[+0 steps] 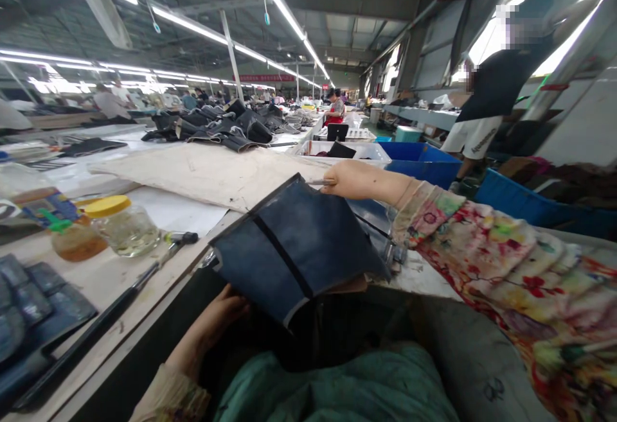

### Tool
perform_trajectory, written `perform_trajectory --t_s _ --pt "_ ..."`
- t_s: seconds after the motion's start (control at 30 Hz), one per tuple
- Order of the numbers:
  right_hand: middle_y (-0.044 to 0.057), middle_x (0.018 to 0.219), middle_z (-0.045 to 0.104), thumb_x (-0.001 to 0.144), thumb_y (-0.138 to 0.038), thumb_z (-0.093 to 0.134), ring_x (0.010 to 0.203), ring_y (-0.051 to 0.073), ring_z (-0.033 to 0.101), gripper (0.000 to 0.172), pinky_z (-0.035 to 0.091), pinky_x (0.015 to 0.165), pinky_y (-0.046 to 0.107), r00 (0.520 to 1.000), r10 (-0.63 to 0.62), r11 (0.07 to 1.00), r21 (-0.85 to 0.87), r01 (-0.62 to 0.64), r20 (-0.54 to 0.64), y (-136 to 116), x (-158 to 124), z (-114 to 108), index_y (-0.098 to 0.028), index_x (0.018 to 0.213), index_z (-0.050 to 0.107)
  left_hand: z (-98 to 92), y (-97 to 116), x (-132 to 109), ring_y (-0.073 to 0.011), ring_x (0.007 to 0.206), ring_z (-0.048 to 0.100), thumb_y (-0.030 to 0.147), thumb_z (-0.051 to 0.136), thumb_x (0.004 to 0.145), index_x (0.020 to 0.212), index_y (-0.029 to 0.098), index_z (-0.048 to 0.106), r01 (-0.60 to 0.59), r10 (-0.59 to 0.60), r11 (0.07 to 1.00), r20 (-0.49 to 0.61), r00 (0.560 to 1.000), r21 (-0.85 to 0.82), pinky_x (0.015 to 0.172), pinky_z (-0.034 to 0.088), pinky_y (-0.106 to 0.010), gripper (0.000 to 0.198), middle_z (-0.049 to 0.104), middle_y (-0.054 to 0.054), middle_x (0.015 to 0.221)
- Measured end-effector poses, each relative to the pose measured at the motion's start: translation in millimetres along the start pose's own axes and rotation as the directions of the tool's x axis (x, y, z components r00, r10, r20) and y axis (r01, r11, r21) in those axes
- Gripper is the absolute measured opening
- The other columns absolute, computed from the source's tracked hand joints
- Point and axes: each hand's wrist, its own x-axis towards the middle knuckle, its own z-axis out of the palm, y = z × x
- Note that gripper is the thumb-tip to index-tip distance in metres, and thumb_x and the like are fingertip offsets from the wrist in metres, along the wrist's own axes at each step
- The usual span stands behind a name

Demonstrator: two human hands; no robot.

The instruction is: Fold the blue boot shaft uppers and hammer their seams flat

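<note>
A dark blue leather-like panel [284, 242] with a black strip across it lies tilted over the table edge, in front of my body. At its lower left edge is my left hand [224, 313], closed on the panel, with the fingertips hidden underneath. My right hand [354, 181] is closed around a thin, light-coloured stick-like tool [321, 182] at the panel's upper right corner. The tool's exact kind is too small to tell. A second dark blue piece [369, 216] shows partly below my right forearm.
A jar with a yellow lid [123, 223], a small green-topped bottle [72, 236] and a long black-handled tool [130, 293] are on the left. Dark pieces [231, 123] are heaped beyond a pale board [202, 168]. Blue bins [424, 162] and a standing person [501, 81] are at right.
</note>
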Motion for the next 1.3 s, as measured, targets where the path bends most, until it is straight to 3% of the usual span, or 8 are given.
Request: perform_trajectory --t_s 0.1,0.2,0.43,0.57,0.73,1.03,1.17,1.3 --pt "0.006 0.068 0.065 0.078 -0.029 0.056 0.061 0.016 0.055 0.018 0.033 0.058 0.026 0.980 0.091 0.995 0.022 -0.097 0.179 22.1 -9.6 26.1 -0.017 0.070 0.067 -0.3 3.8 -2.9 -0.0203 0.092 0.064 0.012 0.070 0.057 0.117 0.027 0.053 -0.057 0.057 0.998 0.045 0.997 0.001 0.078 0.052 -0.031 0.064 0.062 -0.005 0.113" --pt "0.007 0.070 0.066 0.076 -0.024 0.056 0.061 0.016 0.057 0.016 0.036 0.058 0.026 0.955 0.142 0.987 0.035 -0.156 0.259 39.7 -24.4 64.8 -0.017 0.069 0.068 -3.0 10.0 -2.9 -0.0238 0.110 0.057 0.022 0.072 0.060 0.125 0.033 0.048 -0.124 0.123 0.992 0.082 0.989 0.006 0.084 0.050 -0.033 0.071 0.053 -0.003 0.130" --pt "0.003 0.066 0.064 0.078 -0.022 0.051 0.059 0.014 0.057 0.019 0.035 0.054 0.022 0.902 0.157 0.969 0.115 -0.220 0.402 64.5 -45.1 126.2 -0.017 0.073 0.069 20.5 8.4 -7.5 -0.0257 0.115 0.055 0.045 0.067 0.071 0.127 0.032 0.047 0.004 -0.010 0.994 0.053 0.999 0.114 0.089 0.048 -0.037 0.061 0.055 -0.005 0.130" --pt "0.002 0.071 0.066 0.078 -0.024 0.054 0.064 0.014 0.059 0.018 0.037 0.057 0.022 0.897 0.135 0.954 0.187 -0.232 0.422 60.4 -54.5 144.3 -0.019 0.079 0.070 29.5 0.8 -6.7 -0.0249 0.112 0.057 0.050 0.066 0.071 0.128 0.028 0.046 0.084 -0.085 0.994 0.009 0.996 0.068 0.089 0.048 -0.035 0.065 0.060 -0.008 0.123" --pt "0.005 0.084 0.068 0.082 -0.023 0.050 0.076 0.016 0.060 0.021 0.041 0.065 0.022 0.917 0.134 0.934 0.262 -0.244 0.375 56.7 -73.0 167.9 -0.017 0.089 0.069 23.2 -5.5 -2.5 -0.0260 0.112 0.057 0.050 0.065 0.072 0.128 0.026 0.046 0.128 -0.128 0.991 0.000 0.992 0.032 0.094 0.045 -0.038 0.063 0.060 -0.009 0.123" --pt "0.010 0.089 0.065 0.088 -0.027 0.045 0.083 0.020 0.060 0.024 0.043 0.074 0.026 0.961 0.173 0.907 0.345 -0.241 0.217 42.7 -86.9 176.5 -0.013 0.086 0.065 25.8 -17.6 -16.3 -0.0264 0.105 0.061 0.047 0.070 0.067 0.128 0.027 0.045 0.099 -0.094 0.990 -0.056 0.994 0.101 0.093 0.047 -0.038 0.069 0.062 -0.008 0.118" --pt "0.010 0.093 0.064 0.092 -0.032 0.038 0.086 0.020 0.061 0.030 0.045 0.079 0.028 0.971 0.183 0.895 0.383 -0.229 0.153 20.9 -129.1 187.8 -0.016 0.086 0.063 13.0 -26.8 -25.0 -0.0277 0.113 0.056 0.046 0.071 0.065 0.116 0.028 0.054 -0.069 0.113 0.971 -0.191 0.975 0.227 0.101 0.040 -0.040 0.057 0.062 -0.006 0.117" --pt "0.010 0.115 0.060 0.091 -0.028 0.040 0.102 0.020 0.060 0.026 0.046 0.089 0.030 0.967 0.255 0.842 0.492 -0.219 -0.007 4.4 -164.2 209.8 -0.020 0.102 0.062 7.1 -10.4 -32.2 -0.0256 0.117 0.051 0.049 0.063 0.071 0.112 0.027 0.057 -0.359 0.530 0.787 -0.252 0.810 0.503 0.106 0.032 -0.039 0.047 0.059 -0.004 0.118"
